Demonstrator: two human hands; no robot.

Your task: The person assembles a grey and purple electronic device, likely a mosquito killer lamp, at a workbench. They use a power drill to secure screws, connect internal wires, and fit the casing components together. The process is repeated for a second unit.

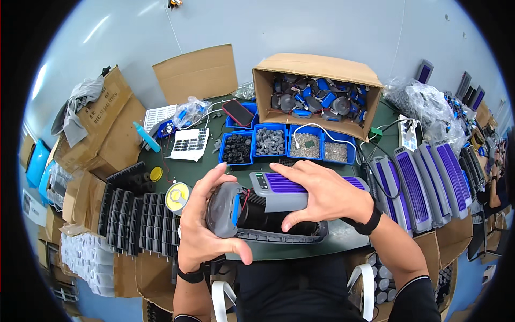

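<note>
My left hand point(194, 228) cups the rounded grey end cap point(221, 212) of a long fan housing, its thumb and fingers curved around that end. Beside the cap are a blue edge piece point(235, 210) and thin red wires point(246, 198). The grey lower shell point(279, 236) lies open toward me, with a black roller point(268, 219) inside. In my right hand point(335, 192) is a grey cover with a purple grille point(287, 183), gripped across its width. This cover is tilted above the lower shell, and its right part runs behind my hand.
Blue bins point(236, 149) of small black and grey parts line the back of the green table. Behind them a cardboard box point(316, 63) holds motor units. Black rollers point(153, 220) and a yellow-topped can point(177, 197) are at left; purple-grilled units point(413, 185) stand at right.
</note>
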